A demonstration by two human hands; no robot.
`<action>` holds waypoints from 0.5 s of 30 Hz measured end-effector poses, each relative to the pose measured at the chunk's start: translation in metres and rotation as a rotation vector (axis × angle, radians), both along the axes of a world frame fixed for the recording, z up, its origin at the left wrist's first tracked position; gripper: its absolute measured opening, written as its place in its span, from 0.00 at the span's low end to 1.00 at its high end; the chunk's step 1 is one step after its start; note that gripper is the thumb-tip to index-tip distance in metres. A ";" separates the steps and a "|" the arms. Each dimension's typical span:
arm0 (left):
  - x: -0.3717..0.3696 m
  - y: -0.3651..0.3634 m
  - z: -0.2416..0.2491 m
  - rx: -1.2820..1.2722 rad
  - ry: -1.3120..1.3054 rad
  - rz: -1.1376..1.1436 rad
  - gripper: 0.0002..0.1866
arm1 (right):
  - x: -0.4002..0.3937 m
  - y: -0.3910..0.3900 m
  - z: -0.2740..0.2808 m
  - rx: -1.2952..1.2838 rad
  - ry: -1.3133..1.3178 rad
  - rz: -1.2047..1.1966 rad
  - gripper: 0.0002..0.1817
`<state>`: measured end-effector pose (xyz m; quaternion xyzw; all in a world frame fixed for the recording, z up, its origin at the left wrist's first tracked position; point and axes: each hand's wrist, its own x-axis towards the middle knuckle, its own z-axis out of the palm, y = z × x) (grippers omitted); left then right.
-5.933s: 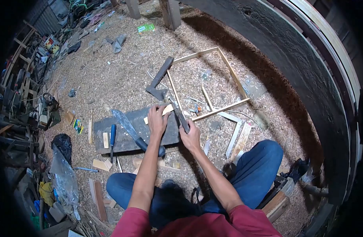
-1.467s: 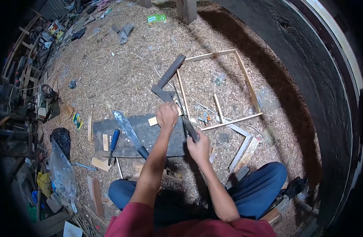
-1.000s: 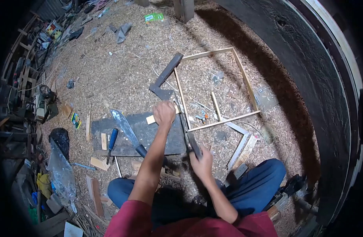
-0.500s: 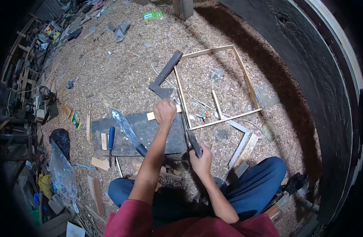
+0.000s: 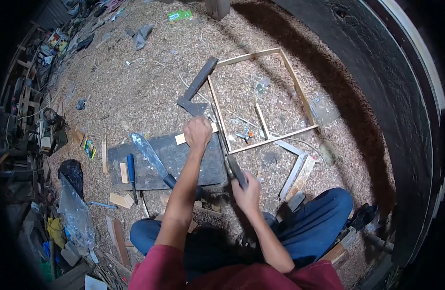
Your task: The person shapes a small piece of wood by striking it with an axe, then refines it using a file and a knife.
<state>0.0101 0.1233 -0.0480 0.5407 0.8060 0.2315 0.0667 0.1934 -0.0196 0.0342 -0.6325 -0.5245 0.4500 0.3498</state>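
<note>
My left hand (image 5: 198, 132) is closed in a fist, pressing a short pale wooden strip (image 5: 181, 139) down on a dark board (image 5: 203, 166). The strip shows on both sides of the fist. My right hand (image 5: 247, 192) grips the dark handle of a saw (image 5: 237, 172). Its thin blade, seen nearly edge-on, runs forward along the board's right edge, beside the strip's right end. Whether the teeth touch the wood cannot be made out. A machete (image 5: 152, 155) lies across the board, left of my left forearm. Ahead of my left hand is a hatchet (image 5: 198, 89) with a dark handle.
A thin wooden rectangular frame (image 5: 295, 77) lies on the shavings-covered ground, right of the hatchet. A blue-handled tool (image 5: 131, 169) and small wood block (image 5: 124, 173) rest on the board's left. A metal square (image 5: 294, 175) lies right of my right hand. A dark wall curves along the right.
The whole view has shifted slightly, so the ground items sit a little higher and further left. Both hands keep their holds; any saw movement is very small.
</note>
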 end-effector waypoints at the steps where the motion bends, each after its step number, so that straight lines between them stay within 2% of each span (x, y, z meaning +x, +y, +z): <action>1: 0.002 -0.001 -0.002 0.032 0.027 0.029 0.16 | -0.012 0.023 -0.004 0.049 0.033 0.007 0.06; 4: 0.001 0.006 -0.009 -0.034 0.045 0.077 0.16 | -0.024 0.048 -0.011 0.085 -0.033 0.044 0.08; 6: 0.002 0.006 -0.011 -0.034 0.050 0.094 0.17 | -0.012 0.018 -0.002 0.080 0.033 0.030 0.08; 8: 0.002 0.010 -0.010 -0.030 0.048 0.123 0.17 | 0.010 -0.023 -0.017 -0.011 -0.025 0.039 0.07; 10: -0.001 0.003 -0.008 -0.016 0.077 0.043 0.18 | 0.008 -0.005 -0.011 0.071 -0.044 0.024 0.06; 12: -0.003 0.003 -0.006 -0.016 0.052 0.053 0.18 | -0.010 0.041 -0.007 0.049 -0.039 0.068 0.08; 15: 0.001 0.009 -0.006 -0.028 0.020 0.095 0.19 | -0.003 0.036 -0.019 0.104 0.001 0.048 0.10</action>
